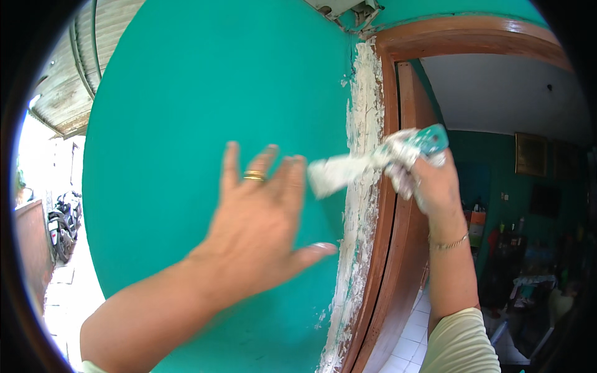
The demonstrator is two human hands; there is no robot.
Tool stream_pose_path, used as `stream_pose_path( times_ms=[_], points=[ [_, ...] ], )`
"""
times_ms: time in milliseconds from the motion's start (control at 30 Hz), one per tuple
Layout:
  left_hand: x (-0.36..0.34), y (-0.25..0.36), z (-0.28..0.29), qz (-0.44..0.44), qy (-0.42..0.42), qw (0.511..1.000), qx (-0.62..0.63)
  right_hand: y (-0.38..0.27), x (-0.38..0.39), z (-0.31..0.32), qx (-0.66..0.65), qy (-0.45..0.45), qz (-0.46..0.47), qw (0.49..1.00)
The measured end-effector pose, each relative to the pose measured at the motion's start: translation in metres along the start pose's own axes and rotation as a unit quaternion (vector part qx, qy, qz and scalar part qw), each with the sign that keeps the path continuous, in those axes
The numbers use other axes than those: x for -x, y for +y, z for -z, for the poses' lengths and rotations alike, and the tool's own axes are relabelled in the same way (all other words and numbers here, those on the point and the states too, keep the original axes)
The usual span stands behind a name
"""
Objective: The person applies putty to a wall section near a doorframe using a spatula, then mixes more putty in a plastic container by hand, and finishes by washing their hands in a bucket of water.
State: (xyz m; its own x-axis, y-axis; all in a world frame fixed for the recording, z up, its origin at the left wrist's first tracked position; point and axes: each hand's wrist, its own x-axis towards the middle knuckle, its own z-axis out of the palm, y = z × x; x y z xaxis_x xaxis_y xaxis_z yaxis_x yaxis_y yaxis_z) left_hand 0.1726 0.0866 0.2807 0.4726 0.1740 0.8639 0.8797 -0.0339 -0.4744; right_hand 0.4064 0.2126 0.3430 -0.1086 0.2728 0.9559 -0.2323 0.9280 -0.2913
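Note:
My right hand (415, 171), smeared with white filler over the fingers, is closed round the green handle of a putty knife (348, 169). Its blade is coated in white paste and points left across a rough strip of filler (368, 93) that runs down the wall beside the door frame. My left hand (261, 211), with gold rings on one finger, is spread and holds nothing. It is in front of the green wall (186, 112), left of the blade tip; whether it touches the wall I cannot tell.
A brown wooden door frame (388, 124) borders the filler, and the doorway leads into a dim room with a white tiled floor (407, 342). A broken pale fitting (345, 9) hangs above. At far left, a motorcycle (64, 227) stands in a bright passage.

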Motion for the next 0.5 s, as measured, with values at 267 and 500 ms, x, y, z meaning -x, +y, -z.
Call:
stream_pose_path(
  times_ms=[267,500],
  points=[
    [0.113,-0.072,0.073,0.056,-0.01,0.979,-0.198,-0.02,-0.09,0.032,0.167,0.168,0.158,0.959],
    [0.133,-0.074,0.066,0.024,-0.032,0.987,-0.158,-0.009,-0.169,0.048,0.126,0.203,0.154,0.959]
  ],
)
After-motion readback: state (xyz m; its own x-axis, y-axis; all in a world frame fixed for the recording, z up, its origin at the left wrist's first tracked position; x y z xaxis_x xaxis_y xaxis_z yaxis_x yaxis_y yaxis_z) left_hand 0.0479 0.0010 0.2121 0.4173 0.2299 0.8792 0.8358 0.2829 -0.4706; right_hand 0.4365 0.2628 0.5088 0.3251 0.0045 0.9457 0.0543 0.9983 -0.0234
